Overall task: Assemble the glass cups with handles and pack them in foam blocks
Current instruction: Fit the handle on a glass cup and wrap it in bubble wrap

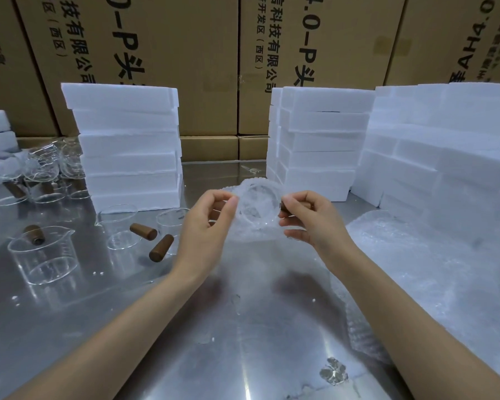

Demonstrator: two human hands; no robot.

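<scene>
One glass cup [259, 204] in bubble wrap [251, 226] hung above the tabletop [243, 327] between us: our left hand [208, 223] pinched its wrap, our right hand [306, 215] gripped its wooden handle. Foam blocks [127, 145] stood behind.
</scene>
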